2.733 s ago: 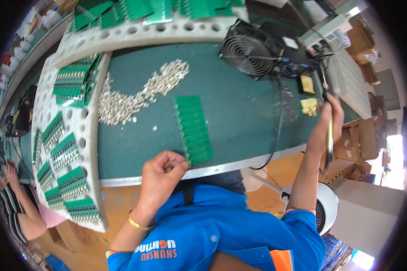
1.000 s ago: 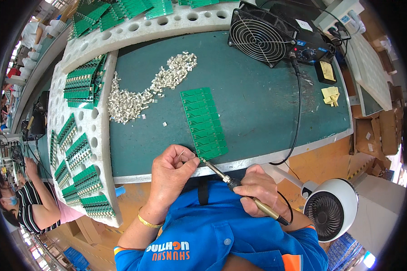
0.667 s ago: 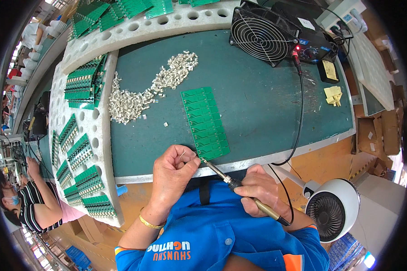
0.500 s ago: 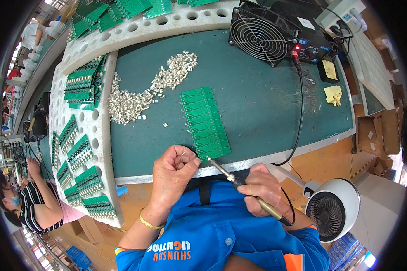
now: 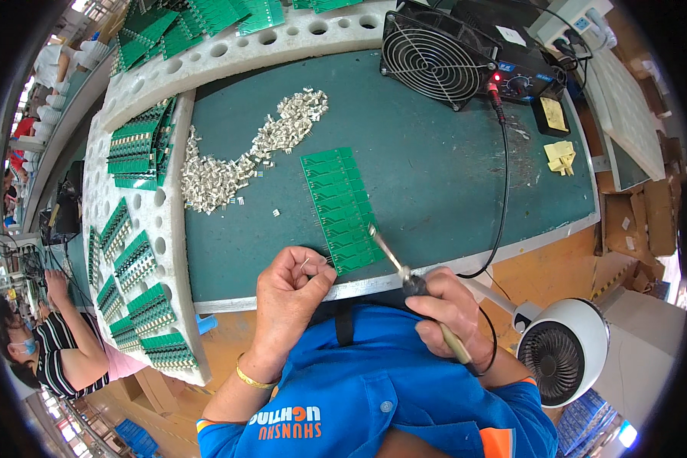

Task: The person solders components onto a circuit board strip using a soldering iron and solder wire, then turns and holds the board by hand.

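A green circuit board panel (image 5: 339, 204) lies near the table's front edge, with thin pins sticking out along its left side. My left hand (image 5: 291, 284) is closed at the panel's near left corner, pinching a thin solder wire (image 5: 305, 262); whether the fingertips also touch the board I cannot tell. In my right hand (image 5: 450, 309) is a soldering iron (image 5: 414, 284), gripped by its handle. Its metal tip points up and left, over or just above the panel's right edge. From the handle a black cord runs down past my wrist.
White connectors (image 5: 214, 177) lie heaped left of the panel. White foam trays (image 5: 159, 200) with several green boards line the left and back. A black fan (image 5: 433, 62) and soldering station (image 5: 517, 82) stand at back right, near a yellow sponge (image 5: 553, 114). A person (image 5: 69, 347) sits at left.
The soldering iron's tip has moved away from the panel's near edge, up and right to its right edge. My left hand stays nearly still with the wire.
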A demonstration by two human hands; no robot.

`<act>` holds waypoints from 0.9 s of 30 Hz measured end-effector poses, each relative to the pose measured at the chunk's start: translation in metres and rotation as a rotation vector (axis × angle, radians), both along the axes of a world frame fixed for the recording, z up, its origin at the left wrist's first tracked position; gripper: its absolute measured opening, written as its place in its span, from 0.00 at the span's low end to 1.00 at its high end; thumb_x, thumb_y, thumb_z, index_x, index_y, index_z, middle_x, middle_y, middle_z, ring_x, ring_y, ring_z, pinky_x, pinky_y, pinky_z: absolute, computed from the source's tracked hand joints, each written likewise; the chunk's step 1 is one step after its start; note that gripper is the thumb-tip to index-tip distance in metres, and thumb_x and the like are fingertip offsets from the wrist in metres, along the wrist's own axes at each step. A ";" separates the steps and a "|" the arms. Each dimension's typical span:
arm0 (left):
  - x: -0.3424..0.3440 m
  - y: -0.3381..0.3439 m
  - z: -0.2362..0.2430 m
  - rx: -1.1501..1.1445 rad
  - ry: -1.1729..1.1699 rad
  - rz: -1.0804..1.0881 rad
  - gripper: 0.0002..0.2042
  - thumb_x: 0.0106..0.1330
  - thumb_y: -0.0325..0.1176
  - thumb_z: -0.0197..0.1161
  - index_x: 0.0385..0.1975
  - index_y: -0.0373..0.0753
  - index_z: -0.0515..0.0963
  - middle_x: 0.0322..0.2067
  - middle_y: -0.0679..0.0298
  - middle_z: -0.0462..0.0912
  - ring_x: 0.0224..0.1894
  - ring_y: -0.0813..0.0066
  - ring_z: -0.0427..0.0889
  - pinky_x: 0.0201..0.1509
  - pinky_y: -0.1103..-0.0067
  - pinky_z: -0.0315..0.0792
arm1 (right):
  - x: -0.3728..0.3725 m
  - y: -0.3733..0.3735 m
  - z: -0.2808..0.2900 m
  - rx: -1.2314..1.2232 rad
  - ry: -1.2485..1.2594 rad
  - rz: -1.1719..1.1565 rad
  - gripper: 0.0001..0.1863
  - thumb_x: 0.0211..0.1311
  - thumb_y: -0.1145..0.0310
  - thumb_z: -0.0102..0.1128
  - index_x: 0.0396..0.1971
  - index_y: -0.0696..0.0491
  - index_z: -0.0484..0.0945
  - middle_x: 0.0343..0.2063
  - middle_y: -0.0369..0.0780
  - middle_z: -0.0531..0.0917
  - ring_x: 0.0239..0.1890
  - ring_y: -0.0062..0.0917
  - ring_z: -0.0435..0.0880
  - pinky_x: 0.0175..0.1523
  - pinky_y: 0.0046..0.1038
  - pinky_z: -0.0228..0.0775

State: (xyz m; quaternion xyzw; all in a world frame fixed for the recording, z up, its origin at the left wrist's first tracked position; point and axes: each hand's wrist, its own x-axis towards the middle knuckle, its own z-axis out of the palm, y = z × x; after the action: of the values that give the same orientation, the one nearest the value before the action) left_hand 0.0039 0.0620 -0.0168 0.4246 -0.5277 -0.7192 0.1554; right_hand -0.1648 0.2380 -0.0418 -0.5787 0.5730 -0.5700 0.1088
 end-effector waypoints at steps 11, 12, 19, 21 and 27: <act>-0.010 0.006 0.008 0.083 0.150 0.003 0.09 0.64 0.20 0.65 0.42 0.36 0.75 0.35 0.67 0.84 0.39 0.84 0.82 0.45 0.86 0.75 | 0.010 -0.053 -0.001 0.099 0.353 -0.157 0.24 0.41 0.76 0.69 0.44 0.51 0.79 0.37 0.43 0.74 0.38 0.38 0.77 0.42 0.39 0.71; -0.011 0.006 0.009 0.080 0.161 -0.001 0.09 0.64 0.20 0.65 0.42 0.36 0.75 0.35 0.66 0.84 0.39 0.84 0.82 0.46 0.86 0.75 | 0.010 -0.055 -0.003 0.098 0.373 -0.166 0.24 0.42 0.76 0.69 0.44 0.51 0.79 0.37 0.43 0.73 0.37 0.38 0.77 0.42 0.38 0.71; -0.014 0.002 0.004 0.117 0.218 -0.026 0.08 0.65 0.22 0.64 0.41 0.36 0.75 0.36 0.67 0.83 0.39 0.86 0.80 0.44 0.87 0.73 | 0.016 -0.053 -0.010 0.069 0.358 -0.226 0.26 0.40 0.78 0.70 0.45 0.50 0.79 0.36 0.43 0.73 0.34 0.37 0.78 0.35 0.35 0.73; -0.011 0.000 0.003 0.061 0.114 -0.043 0.07 0.66 0.22 0.63 0.42 0.35 0.76 0.35 0.69 0.82 0.36 0.89 0.76 0.39 0.89 0.69 | 0.017 -0.052 -0.010 0.045 0.348 -0.265 0.27 0.39 0.80 0.72 0.45 0.49 0.79 0.37 0.43 0.74 0.34 0.36 0.79 0.33 0.33 0.74; -0.017 0.001 0.006 0.005 0.019 -0.153 0.07 0.67 0.22 0.62 0.43 0.34 0.80 0.33 0.75 0.79 0.27 0.94 0.65 0.29 0.91 0.60 | 0.015 -0.058 -0.010 -0.022 0.306 -0.356 0.26 0.42 0.79 0.76 0.45 0.49 0.78 0.36 0.42 0.76 0.31 0.32 0.80 0.29 0.30 0.74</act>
State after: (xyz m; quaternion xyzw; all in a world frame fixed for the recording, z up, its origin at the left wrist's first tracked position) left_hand -0.0128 0.0634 -0.0105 0.3765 -0.5551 -0.7344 0.1038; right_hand -0.1497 0.1799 -0.0518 -0.5492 0.6696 -0.4922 -0.0881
